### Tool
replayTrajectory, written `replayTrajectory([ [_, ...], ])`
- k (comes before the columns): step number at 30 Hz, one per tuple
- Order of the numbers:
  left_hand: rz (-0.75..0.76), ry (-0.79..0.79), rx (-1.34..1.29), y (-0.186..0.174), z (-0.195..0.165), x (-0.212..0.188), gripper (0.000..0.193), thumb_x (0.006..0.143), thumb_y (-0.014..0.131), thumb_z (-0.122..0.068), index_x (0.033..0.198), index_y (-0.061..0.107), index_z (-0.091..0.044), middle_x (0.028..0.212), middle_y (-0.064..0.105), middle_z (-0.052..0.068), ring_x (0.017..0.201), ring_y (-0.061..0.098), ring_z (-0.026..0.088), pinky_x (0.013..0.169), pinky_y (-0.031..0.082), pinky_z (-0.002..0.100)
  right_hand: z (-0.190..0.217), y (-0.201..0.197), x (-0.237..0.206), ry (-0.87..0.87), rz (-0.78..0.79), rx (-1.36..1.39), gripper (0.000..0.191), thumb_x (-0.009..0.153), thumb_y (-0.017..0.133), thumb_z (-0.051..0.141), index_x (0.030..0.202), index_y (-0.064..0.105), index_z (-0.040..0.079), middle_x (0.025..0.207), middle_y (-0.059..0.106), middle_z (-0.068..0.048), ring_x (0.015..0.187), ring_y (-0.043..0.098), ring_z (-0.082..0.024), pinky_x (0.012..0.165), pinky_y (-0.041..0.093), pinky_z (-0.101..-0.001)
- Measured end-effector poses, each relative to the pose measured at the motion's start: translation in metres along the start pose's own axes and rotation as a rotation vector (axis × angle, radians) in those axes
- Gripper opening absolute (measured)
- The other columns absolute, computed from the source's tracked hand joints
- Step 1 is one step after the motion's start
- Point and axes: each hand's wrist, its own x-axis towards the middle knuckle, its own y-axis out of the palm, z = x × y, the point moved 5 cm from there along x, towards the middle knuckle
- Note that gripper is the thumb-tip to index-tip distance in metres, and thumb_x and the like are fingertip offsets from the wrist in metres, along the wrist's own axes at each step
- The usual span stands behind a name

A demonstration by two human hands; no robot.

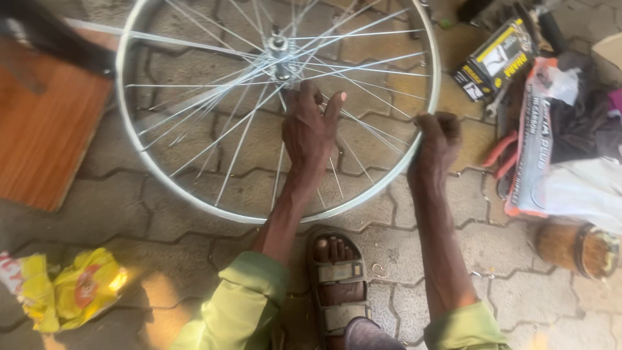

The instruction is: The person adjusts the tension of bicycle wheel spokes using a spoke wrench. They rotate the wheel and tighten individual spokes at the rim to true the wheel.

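Below, two hands (310,126) (437,139) grip one bicycle wheel (139,152) and its spokes (227,133).

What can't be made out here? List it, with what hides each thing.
Head view only:
- Top of the wheel rim: cut off by the upper edge.
- Palm side of the left hand among the spokes: hidden by its own back.
- What the right hand pinches at the rim: covered by its curled fingers.
- Tools behind the box: dark, cut off.
- Jar contents: blurred.

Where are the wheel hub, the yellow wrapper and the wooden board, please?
wheel hub (279,55): head view, on the metal axle centre.
yellow wrapper (71,288): head view, on its crumpled middle.
wooden board (45,129): head view, on its flat top.
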Motion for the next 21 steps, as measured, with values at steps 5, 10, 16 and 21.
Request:
replayTrajectory([
  [5, -0.103, 0.156, 0.242, 0.010, -0.011, -0.007, 0.039, 0.102, 0.066, -0.027, 0.112, 0.058, 0.010, 0.108, 0.057, 0.026, 0.081, 0.066, 0.028, 0.056, 0.059, 0.036, -0.002, -0.003, 0.001, 0.050, 0.004, -0.055, 0.014, 0.085, 0.075, 0.009, 0.085, 0.061, 0.009, 0.081, 0.061, -0.004, 0.081, 0.056, -0.016, 0.084, 0.049, -0.0315],
  [10, 0.071, 0.570, 0.515, 0.042, -0.035, -0.017, 0.024, 0.099, 0.064, -0.013, 0.119, 0.062, 0.000, 0.105, 0.068, 0.019, 0.084, 0.070, 0.024, 0.069, 0.064, 0.035, 0.000, -0.002, 0.002, 0.092, 0.043, -0.057, 0.012, 0.085, 0.074, 0.010, 0.087, 0.062, 0.009, 0.081, 0.062, -0.004, 0.081, 0.056, -0.016, 0.084, 0.047, -0.0301],
  [16, 1.128, 0.300, 0.283, 0.104, -0.038, -0.062, 0.018, 0.101, 0.058, -0.008, 0.117, 0.057, 0.001, 0.081, 0.060, 0.008, 0.060, 0.055, 0.018, 0.050, 0.051, 0.033, -0.012, -0.006, 0.005, 0.224, 0.023, 0.016, 0.014, 0.086, 0.074, 0.007, 0.088, 0.061, 0.007, 0.080, 0.058, -0.004, 0.076, 0.052, -0.015, 0.075, 0.042, -0.0314],
  [21, 1.353, 0.041, 0.056, 0.109, -0.022, -0.055, 0.018, 0.108, 0.054, -0.022, 0.114, 0.051, -0.006, 0.084, 0.053, 0.005, 0.067, 0.053, 0.018, 0.062, 0.053, 0.036, -0.025, -0.014, -0.004, 0.348, -0.018, 0.066, 0.010, 0.091, 0.072, 0.009, 0.093, 0.063, 0.005, 0.087, 0.060, -0.005, 0.084, 0.053, -0.014, 0.080, 0.043, -0.0292],
])
